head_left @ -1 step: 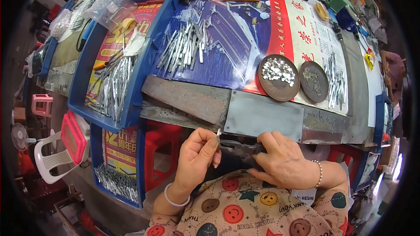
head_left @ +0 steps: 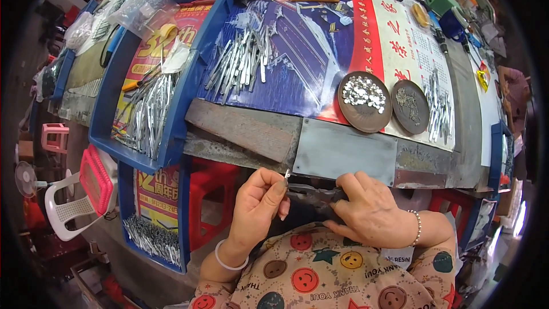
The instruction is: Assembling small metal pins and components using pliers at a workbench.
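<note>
1. Step in hand: apparently close handwork on a small silvery metal piece, located at the left hand's fingertips, just left of the grey metal plate on the tabletop.
2. Next move: judged to call for a steady pinch, with the piece's exposed tip kept clear.
3. Left hand: thumb and index finger closed on the piece; wrist raised, forearm entering from the near side.
4. Right hand: back uppermost, fingers curled, forearm slanting in from the right; whether it grips anything cannot be told. The hands stand apart.
</note>
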The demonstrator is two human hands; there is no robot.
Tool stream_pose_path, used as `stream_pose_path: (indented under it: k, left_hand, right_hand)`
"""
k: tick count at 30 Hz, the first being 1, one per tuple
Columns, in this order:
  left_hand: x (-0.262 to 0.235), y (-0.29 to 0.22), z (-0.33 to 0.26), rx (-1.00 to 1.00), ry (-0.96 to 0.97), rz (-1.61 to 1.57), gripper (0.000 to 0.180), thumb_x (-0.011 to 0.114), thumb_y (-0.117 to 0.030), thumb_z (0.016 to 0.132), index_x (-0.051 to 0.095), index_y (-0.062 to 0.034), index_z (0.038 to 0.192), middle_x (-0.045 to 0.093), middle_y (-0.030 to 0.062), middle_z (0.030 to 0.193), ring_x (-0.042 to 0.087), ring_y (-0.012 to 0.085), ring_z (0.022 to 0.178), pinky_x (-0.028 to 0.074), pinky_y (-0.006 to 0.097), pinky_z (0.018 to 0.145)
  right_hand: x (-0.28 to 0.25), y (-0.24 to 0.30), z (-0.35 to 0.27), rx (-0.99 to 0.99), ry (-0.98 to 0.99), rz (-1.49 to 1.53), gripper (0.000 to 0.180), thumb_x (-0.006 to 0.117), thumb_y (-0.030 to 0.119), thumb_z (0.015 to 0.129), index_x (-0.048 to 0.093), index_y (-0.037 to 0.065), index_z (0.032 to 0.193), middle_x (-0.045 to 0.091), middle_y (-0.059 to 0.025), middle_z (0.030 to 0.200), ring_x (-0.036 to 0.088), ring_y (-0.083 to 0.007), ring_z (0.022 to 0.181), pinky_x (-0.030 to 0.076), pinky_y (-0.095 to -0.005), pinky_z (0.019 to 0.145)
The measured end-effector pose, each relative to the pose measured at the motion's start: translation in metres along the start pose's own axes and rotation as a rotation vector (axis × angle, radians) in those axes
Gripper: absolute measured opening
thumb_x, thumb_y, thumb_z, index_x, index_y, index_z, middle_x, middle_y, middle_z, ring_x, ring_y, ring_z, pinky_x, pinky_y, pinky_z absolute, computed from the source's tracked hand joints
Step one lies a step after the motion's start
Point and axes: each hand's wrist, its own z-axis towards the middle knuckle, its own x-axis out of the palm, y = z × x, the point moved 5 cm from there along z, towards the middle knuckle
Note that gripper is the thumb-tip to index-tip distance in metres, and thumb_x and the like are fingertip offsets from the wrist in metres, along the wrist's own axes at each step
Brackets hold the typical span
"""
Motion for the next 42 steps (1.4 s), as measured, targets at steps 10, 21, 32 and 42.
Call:
stream_pose_path:
  k: [10,21,32,42]
  left_hand:
    - [0.0,-0.001,0.006,0.059,-0.001,0.085,0.012,0.056,-0.013,0.099,0.053,-0.0026,0.095,0.054,0.0008,0.074,0.052,0.0062,0.062,0.044,0.02,0.055]
    - [-0.072,-0.008,-0.048,0.247,-0.207,0.336,0.002,0.056,-0.003,0.096,0.054,-0.002,0.097,0.057,0.0026,0.084,0.058,0.0086,0.074,0.049,0.023,0.067]
    - [-0.31,-0.037,-0.267,0.406,-1.248,1.056,0.009,0.063,-0.008,0.09,0.062,0.0001,0.089,0.059,0.0023,0.079,0.053,0.0102,0.073,0.043,0.025,0.068]
    - [-0.252,-0.073,-0.212,0.553,-1.125,1.166,0.009,0.06,-0.005,0.092,0.063,-0.0004,0.099,0.061,0.0063,0.094,0.057,0.014,0.082,0.047,0.027,0.074]
  right_hand:
    - [-0.003,0.001,0.003,0.024,0.008,0.039,0.023,0.073,0.024,0.072,0.063,0.004,0.069,0.046,-0.0107,0.088,0.052,-0.0265,0.078,0.046,-0.0367,0.063]
    - [0.023,0.014,0.006,0.108,0.386,0.69,0.033,0.078,0.025,0.071,0.073,-0.001,0.091,0.054,-0.0172,0.098,0.06,-0.0277,0.078,0.049,-0.0327,0.068]
    - [0.043,0.04,0.03,0.015,0.293,0.594,0.028,0.073,0.019,0.07,0.064,-0.007,0.073,0.055,-0.0226,0.103,0.061,-0.0325,0.078,0.051,-0.0361,0.065]
    - [0.033,0.03,0.018,-0.026,0.308,0.681,0.028,0.067,0.021,0.08,0.062,-0.007,0.08,0.054,-0.0262,0.116,0.058,-0.0397,0.097,0.049,-0.0419,0.084]
